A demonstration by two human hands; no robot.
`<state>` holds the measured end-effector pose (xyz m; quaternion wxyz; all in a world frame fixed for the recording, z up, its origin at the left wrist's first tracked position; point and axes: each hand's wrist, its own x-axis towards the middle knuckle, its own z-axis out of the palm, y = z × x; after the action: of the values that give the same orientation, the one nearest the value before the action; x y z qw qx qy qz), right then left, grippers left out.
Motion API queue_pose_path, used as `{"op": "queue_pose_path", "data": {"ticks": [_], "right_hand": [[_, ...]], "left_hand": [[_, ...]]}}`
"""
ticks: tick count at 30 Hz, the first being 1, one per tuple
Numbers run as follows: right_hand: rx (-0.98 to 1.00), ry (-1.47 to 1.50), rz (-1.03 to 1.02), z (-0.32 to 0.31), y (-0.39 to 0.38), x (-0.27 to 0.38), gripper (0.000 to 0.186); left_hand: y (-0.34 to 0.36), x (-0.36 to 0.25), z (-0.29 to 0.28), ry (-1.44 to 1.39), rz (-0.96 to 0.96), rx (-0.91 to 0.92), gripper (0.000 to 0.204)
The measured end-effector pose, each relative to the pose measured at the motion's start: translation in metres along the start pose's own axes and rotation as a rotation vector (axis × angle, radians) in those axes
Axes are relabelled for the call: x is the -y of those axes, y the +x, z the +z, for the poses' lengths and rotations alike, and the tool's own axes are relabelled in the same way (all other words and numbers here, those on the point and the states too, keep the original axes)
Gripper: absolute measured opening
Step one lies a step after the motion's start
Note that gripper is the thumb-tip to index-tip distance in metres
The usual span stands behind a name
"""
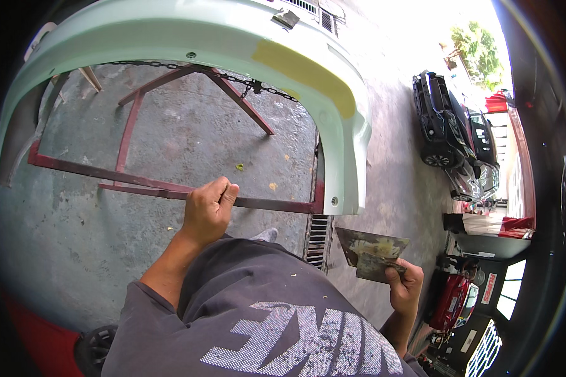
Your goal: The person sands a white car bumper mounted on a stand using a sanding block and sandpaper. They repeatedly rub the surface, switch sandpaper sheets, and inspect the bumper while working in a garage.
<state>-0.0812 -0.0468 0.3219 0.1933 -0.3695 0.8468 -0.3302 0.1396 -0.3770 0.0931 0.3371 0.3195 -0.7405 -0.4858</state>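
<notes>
In front of me a pale green bumper (pixel 170 34) arches over a dark red metal stand (pixel 270 204). A dull yellow patch of filler (pixel 311 75) covers part of its right curve. My left hand (pixel 207 213) is closed around the stand's near bar. To the right, my right hand (pixel 407 286) pinches two stained flat putty spreaders (pixel 374 248), one overlapping the other, away from the bumper. A small grey block (pixel 285 19) rests on the bumper's top edge.
A black chain (pixel 270 92) runs along the bumper's inner edge. Below the stand's right corner is a floor drain grate (pixel 317 242). A black car (pixel 446 119) and a red car (pixel 451 301) stand farther right. A wheel (pixel 97 349) shows at lower left.
</notes>
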Motion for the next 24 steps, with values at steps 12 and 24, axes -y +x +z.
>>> {"op": "queue_pose_path", "data": {"ticks": [12, 24], "right_hand": [[0.059, -0.028, -0.015, 0.001, 0.011, 0.003, 0.031], [0.069, -0.029, -0.021, 0.001, 0.007, -0.007, 0.027]], "left_hand": [[-0.005, 0.011, -0.014, 0.009, 0.064, -0.104, 0.054], [-0.010, -0.007, -0.008, -0.088, 0.119, -0.104, 0.024]]}}
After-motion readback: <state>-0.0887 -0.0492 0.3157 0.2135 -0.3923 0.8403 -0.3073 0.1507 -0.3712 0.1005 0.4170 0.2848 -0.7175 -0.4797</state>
